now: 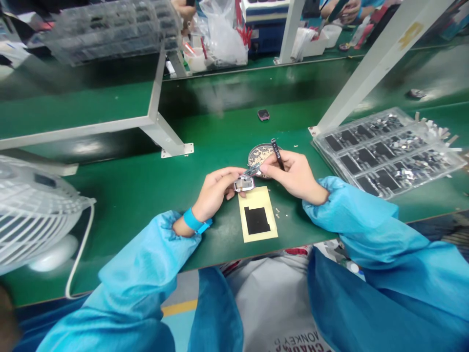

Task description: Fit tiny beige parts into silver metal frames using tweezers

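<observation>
My left hand point(216, 190) is closed around a small open smartwatch case point(244, 184), its light inside parts facing up. My right hand point(293, 173) pinches a small shiny part point(252, 170) over the case's far edge, with thumb and forefinger together. Tucked in that same hand is a slim black tool with pale lettering point(277, 152), which looks like tweezers; its lower end is hidden. Just below the hands lies a pale yellow sheet point(256, 195) bearing a black cut-out sticker point(257, 221). Behind the right fingers stands a round dish point(258, 152) of tiny beige pieces.
A clear tray point(381, 156) of black screens and metal parts sits at the right. Another watch case point(263, 115) lies farther back. At the left are a white fan point(36, 205) and a shelf leg point(166, 134). Other people's hands point(348, 11) show across the bench.
</observation>
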Tool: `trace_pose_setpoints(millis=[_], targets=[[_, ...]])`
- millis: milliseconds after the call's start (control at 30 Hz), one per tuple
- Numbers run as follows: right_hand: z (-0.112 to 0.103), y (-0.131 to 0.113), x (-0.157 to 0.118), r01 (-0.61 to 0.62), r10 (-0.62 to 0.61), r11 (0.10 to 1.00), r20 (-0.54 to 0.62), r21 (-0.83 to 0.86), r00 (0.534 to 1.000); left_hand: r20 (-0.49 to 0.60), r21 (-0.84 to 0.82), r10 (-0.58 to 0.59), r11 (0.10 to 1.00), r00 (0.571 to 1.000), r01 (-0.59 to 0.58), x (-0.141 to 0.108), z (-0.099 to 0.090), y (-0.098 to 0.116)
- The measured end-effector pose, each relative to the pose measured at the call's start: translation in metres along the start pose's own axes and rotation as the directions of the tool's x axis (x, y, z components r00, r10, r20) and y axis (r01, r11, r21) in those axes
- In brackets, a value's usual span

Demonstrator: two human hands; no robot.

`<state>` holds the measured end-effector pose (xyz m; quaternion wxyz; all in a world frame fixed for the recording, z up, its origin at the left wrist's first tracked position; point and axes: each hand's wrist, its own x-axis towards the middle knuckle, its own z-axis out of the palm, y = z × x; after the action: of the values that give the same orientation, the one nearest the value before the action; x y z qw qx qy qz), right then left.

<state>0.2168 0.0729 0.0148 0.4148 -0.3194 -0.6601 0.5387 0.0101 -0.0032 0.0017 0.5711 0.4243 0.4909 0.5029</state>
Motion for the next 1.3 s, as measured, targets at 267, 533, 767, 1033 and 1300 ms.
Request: trace_pose_setpoints(millis=[267, 533, 767, 1033, 1300], targets=[[0.011, 0.0, -0.006, -0.195, 0.195, 0.981, 0.003, -0.011, 0.981, -0.039, 0.123, 0.205, 0.972, 0.978, -0.198, -0.006, 0.004, -0.001], [0.017, 0.006, -0.007, -0.266, 0.267, 0.962, -0.009, 0.068, 0.964, -0.013, 0.194, 0.294, 0.938, 0.956, -0.287, -0.012, 0.008, -0.007], [0.02, 0.006, -0.006, -0.262, 0.267, 0.959, -0.032, 0.105, 0.963, -0.042, 0.192, 0.254, 0.951, 0.966, -0.242, -0.01, 0.009, -0.009], [0.025, 0.007, -0.005, -0.26, 0.27, 0.955, -0.059, 0.146, 0.961, -0.096, 0.17, 0.267, 0.954, 0.959, -0.249, -0.008, 0.012, -0.012], [0.025, 0.012, -0.005, -0.305, 0.316, 0.939, -0.046, 0.159, 0.948, -0.13, 0.421, 0.375, 0.859, 0.918, -0.291, -0.007, 0.012, -0.015]])
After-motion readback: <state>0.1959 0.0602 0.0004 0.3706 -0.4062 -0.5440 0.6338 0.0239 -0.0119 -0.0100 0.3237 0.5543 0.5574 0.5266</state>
